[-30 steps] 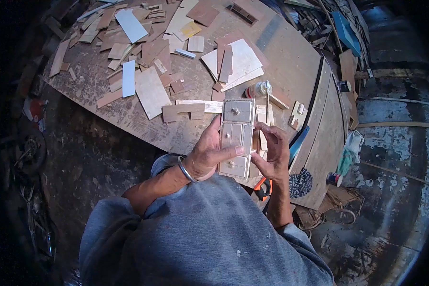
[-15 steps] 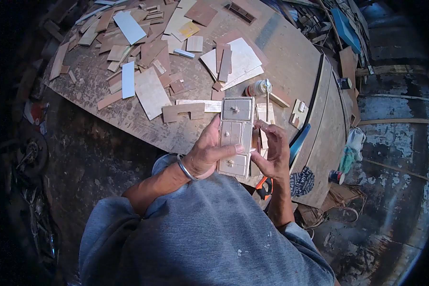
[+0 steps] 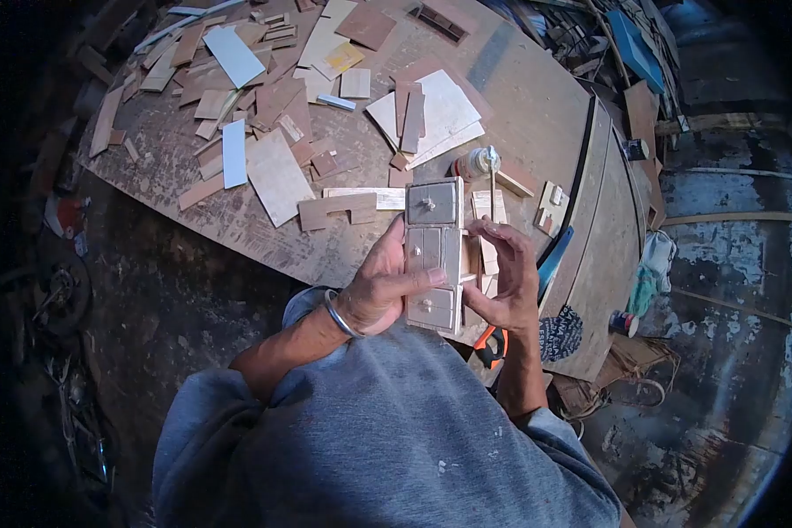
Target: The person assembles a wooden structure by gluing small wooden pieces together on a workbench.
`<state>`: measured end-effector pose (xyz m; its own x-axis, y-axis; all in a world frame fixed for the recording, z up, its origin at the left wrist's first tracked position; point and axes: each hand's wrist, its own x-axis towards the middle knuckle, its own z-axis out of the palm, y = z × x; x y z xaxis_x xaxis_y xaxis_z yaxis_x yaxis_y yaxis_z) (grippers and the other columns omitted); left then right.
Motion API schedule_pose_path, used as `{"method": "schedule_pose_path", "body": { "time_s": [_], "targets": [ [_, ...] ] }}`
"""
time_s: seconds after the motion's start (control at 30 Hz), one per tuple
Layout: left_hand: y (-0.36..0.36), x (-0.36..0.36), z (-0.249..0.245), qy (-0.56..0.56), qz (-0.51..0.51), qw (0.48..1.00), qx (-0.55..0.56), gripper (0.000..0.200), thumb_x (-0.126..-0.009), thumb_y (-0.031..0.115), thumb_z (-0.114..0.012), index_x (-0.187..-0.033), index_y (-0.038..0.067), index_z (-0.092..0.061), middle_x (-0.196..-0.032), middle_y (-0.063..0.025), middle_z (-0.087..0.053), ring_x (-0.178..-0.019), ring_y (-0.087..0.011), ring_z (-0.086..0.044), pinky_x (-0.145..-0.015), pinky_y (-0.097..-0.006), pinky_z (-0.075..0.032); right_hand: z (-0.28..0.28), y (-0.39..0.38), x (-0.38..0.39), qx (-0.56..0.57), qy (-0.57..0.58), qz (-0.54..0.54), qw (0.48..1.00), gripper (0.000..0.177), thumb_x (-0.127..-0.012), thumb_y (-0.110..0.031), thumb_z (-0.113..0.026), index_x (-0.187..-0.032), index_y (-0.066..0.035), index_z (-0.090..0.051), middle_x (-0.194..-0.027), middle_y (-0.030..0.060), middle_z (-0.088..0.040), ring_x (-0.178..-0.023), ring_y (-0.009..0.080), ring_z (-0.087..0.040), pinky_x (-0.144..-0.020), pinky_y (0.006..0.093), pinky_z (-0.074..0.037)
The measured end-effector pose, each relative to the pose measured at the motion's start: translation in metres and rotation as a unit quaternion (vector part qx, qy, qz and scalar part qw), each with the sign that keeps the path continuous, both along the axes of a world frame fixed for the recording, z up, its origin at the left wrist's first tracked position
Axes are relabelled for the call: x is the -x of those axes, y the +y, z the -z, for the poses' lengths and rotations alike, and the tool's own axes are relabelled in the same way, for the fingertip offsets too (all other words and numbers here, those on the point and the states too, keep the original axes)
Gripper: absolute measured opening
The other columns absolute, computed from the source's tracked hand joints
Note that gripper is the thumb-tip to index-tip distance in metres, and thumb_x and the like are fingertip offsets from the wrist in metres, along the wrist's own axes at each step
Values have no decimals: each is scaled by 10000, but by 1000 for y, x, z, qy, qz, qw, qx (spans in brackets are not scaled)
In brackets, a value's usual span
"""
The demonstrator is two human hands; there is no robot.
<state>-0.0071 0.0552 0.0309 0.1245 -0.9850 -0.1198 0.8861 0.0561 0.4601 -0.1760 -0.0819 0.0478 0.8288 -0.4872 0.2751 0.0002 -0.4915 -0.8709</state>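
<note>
A small pale wooden cabinet [image 3: 433,239] with three knobbed fronts stands in front of my chest, its front facing up toward me. My left hand [image 3: 383,286] grips it from the left, with the thumb lying across the front and the fingers hidden behind. On its right side, my right hand [image 3: 509,273] is curled, thumb and fingertips against the cabinet's edge around an open recess. Just beyond the cabinet, a glue-smeared jar [image 3: 477,165] and a thin stick [image 3: 494,195] are on the workbench [image 3: 537,114].
Several wood offcuts [image 3: 277,176] and white strips [image 3: 234,152] cover the bench's left half. Pale boards [image 3: 440,114] lie at its middle. An orange-handled tool [image 3: 491,348] and a blue saw-like blade [image 3: 554,260] sit near my right forearm. A small can [image 3: 624,324] stands by the right edge.
The cabinet has tilted slightly, so more of the recess on its right side shows. Both hands keep nearly the same hold, and the right fingers have shifted a little.
</note>
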Motion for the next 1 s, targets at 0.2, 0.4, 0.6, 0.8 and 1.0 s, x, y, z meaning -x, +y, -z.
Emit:
{"method": "schedule_pose_path", "body": {
  "time_s": [0.2,0.4,0.6,0.8,1.0],
  "targets": [
    [0,-1,3,-2,13,1000,-9,872,-852,-18,-697,-1563,54,-196,-1424,-125,-484,-1358,-232,-488,-1162,-410,-390,1,-1,4,2,27,5,1000,828,-690,-40,-822,-1409,21,-417,-1349,188,-549,-1321,321,-553,-1179,467,-375],
    [0,0,5,50,10,999,0,743,-897,86,-708,-1506,49,-285,-1343,-90,-535,-1266,-180,-545,-1104,-367,-436,-2,2,1,-27,18,7,999,844,-682,-40,-825,-1419,15,-418,-1339,182,-552,-1309,315,-562,-1169,467,-388],
    [2,1,5,79,8,997,-22,734,-939,217,-711,-1502,29,-279,-1372,-100,-520,-1319,-192,-497,-1132,-382,-391,-2,-1,2,0,40,-5,999,845,-675,-48,-830,-1418,-7,-429,-1336,181,-577,-1303,315,-569,-1179,482,-369],
    [3,8,6,-23,-57,997,-46,787,-924,236,-742,-1501,15,-253,-1392,-132,-480,-1337,-196,-453,-1159,-395,-328,-11,-2,-3,92,86,-30,992,845,-682,-106,-869,-1414,-59,-451,-1329,151,-631,-1291,298,-594,-1221,550,-261],
    [0,5,14,-122,-76,987,-73,730,-877,218,-780,-1439,-19,-379,-1293,-119,-541,-1209,-172,-536,-1048,-346,-447,-11,2,-5,139,98,-20,985,818,-686,-144,-888,-1396,-62,-490,-1318,136,-661,-1275,299,-613,-1220,577,-255]
  ]
}}
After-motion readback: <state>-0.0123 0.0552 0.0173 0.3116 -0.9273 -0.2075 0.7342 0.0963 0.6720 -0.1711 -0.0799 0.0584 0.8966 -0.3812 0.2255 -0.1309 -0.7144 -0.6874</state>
